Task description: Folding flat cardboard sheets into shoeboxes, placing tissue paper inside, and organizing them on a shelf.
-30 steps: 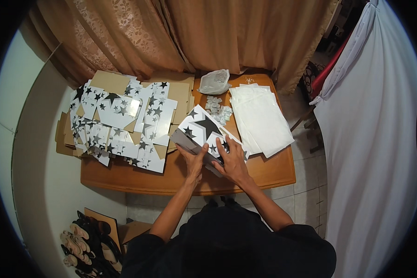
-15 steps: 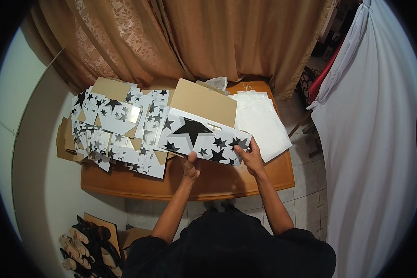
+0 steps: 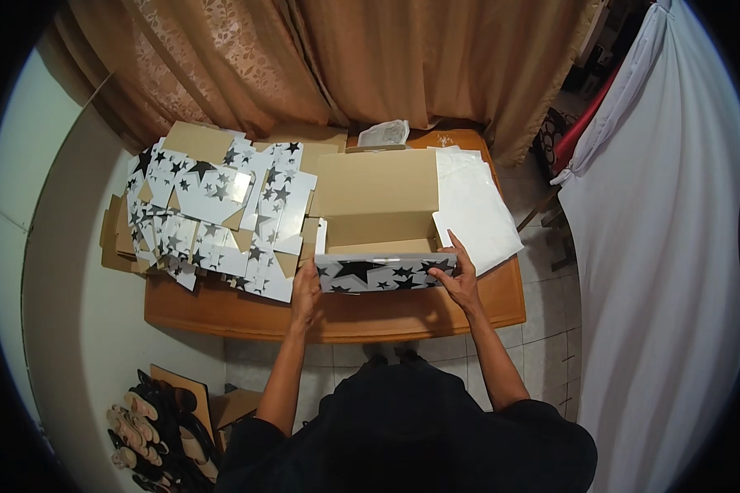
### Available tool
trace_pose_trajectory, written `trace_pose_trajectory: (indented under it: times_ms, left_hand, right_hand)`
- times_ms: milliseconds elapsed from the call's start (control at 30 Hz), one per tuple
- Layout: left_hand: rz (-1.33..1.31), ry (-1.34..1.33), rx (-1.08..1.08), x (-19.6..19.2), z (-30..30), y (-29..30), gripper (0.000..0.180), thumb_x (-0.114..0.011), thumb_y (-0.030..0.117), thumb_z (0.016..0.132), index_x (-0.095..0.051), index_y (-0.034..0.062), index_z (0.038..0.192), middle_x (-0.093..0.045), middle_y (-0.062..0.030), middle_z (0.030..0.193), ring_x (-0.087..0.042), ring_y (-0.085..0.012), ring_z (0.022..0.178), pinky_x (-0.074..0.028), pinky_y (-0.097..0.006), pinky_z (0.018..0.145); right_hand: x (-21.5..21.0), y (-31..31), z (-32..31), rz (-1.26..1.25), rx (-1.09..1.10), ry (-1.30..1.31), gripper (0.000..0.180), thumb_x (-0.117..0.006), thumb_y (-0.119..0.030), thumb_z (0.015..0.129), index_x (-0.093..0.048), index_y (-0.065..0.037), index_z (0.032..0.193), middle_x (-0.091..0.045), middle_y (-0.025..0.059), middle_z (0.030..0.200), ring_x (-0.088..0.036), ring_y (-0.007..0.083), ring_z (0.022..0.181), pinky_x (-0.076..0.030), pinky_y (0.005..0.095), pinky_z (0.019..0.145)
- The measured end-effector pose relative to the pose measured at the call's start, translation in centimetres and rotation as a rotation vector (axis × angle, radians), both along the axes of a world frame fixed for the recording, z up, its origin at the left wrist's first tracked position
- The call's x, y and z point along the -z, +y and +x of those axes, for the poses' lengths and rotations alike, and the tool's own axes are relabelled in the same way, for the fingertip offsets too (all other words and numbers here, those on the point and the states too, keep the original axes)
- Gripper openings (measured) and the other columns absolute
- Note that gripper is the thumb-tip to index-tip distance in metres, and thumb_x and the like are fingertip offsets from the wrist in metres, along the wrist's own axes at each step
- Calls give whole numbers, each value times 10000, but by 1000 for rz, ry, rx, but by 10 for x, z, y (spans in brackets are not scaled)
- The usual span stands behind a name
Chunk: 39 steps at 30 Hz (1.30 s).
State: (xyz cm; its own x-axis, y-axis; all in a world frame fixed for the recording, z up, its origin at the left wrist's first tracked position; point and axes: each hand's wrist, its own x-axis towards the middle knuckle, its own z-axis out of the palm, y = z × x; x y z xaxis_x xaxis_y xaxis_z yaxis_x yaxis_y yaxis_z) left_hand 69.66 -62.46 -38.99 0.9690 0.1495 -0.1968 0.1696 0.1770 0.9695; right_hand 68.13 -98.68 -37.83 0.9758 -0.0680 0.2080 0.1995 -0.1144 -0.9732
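Note:
An open cardboard box (image 3: 378, 276) with a white, star-printed front stands before me on the wooden table. Its plain brown lid (image 3: 376, 182) is raised at the far side, and the brown inside shows. At the front left corner, my left hand (image 3: 306, 289) grips the box's side. My right hand (image 3: 459, 279) holds the right front corner, thumb on the printed face and fingers along the side. Left of the box lies a heap of flat star-printed cardboard pieces (image 3: 214, 197). A stack of white sheets (image 3: 473, 209) is just to the right.
The wooden table (image 3: 222, 316) has a rounded front edge. A clear plastic bag (image 3: 384, 133) lies behind the box. Brown curtains (image 3: 403, 66) hang at the back and a white cloth (image 3: 649, 271) at the right. Shoes (image 3: 160, 435) stand at the lower left.
The box has turned from slanted to nearly square with me, its inside now in sight. My left hand has moved left from the lower front edge to the left corner.

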Motion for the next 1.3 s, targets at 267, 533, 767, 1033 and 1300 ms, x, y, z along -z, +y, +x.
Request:
trace_pose_trajectory:
  times_ms: [267,533,767,1033,1300]
  left_hand:
    - [182,70,248,46,-31,-2,676,-778,192,902,-456,-78,1432,-613,-211,1297,-583,-245,1234,-482,-344,1023]
    - [127,158,257,119,-70,7,700,-721,150,949,-330,-46,1495,-495,-239,1439,-518,-292,1336,-436,-378,1108]
    - [244,-158,314,99,-73,-10,752,-575,116,1020,-133,105,1629,-432,-275,1513,-484,-346,1378,-393,-413,1132]
    - [751,-70,436,94,-79,-10,662,-452,248,1068,-141,58,1620,-423,-289,1522,-405,-440,1417,-343,-437,1148]
    - [780,-220,372,88,-71,-1,585,-512,259,1048,-323,10,1542,-449,-298,1492,-469,-438,1370,-382,-456,1126]
  right_hand:
    - [42,3,-21,-281,-16,27,746,-901,-136,718,-569,-145,1386,-396,158,1588,-417,307,1428,-410,416,1132]
    - [81,5,-40,-275,-106,90,1101,-910,-158,724,-246,-64,1597,-401,207,1533,-410,340,1421,-376,426,1173]
    - [111,0,-53,-479,-100,215,1013,-856,-239,808,-245,-26,1587,-449,206,1433,-471,353,1344,-426,442,1121]
    - [98,13,-56,-732,-83,139,797,-687,-296,954,-278,69,1532,-380,276,1469,-460,458,1320,-434,450,1091]
    - [87,11,-51,-719,-49,100,678,-695,-289,947,-398,85,1428,-441,272,1393,-501,446,1260,-456,458,1043]
